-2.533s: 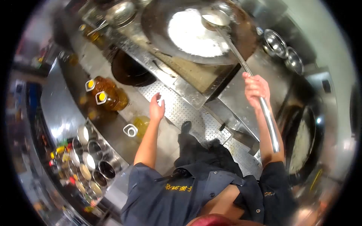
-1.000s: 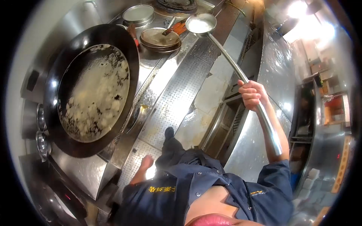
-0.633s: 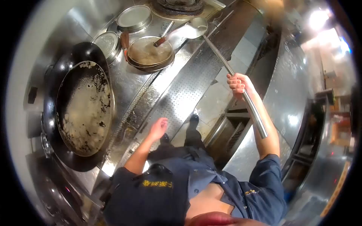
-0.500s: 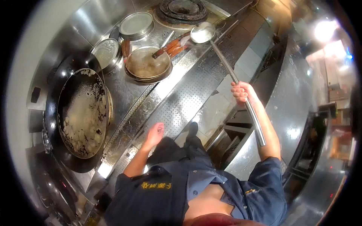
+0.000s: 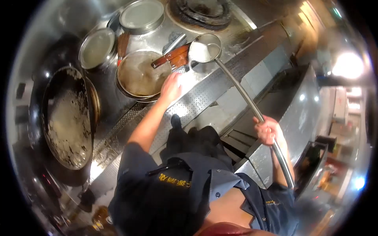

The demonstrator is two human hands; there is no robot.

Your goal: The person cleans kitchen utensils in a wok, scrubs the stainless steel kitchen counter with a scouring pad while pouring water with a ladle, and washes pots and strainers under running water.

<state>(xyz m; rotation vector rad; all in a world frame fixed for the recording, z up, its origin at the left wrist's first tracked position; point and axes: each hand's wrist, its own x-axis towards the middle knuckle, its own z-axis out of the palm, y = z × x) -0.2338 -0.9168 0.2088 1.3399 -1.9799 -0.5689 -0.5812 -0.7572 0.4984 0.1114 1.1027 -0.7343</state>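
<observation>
My right hand (image 5: pixel 267 129) is wrapped around the long metal handle of a ladle (image 5: pixel 236 83). The ladle's bowl is over the stove edge, tilted left, and a pale streak like liquid runs down from its lip. Just left of the bowl lies a reddish-brown wooden handle (image 5: pixel 171 57), reaching over a round pan (image 5: pixel 141 76) with cloudy brownish contents. My left hand (image 5: pixel 171 88) is beside the pan's right rim, below the wooden handle. Its fingers are blurred and partly hidden, so I cannot tell whether they grip anything.
A large black wok (image 5: pixel 67 122) with pale, cloudy contents stands at the left. Two round lidded-looking containers (image 5: pixel 141 15) and a bristle brush (image 5: pixel 123 46) are at the back. A burner ring (image 5: pixel 201 11) lies farther off. A steel counter (image 5: pixel 293 94) runs along my right.
My left hand has moved up and forward to the pan. My right hand has come down and toward me, and the ladle's bowl has tipped left, with a pale streak at its lip.
</observation>
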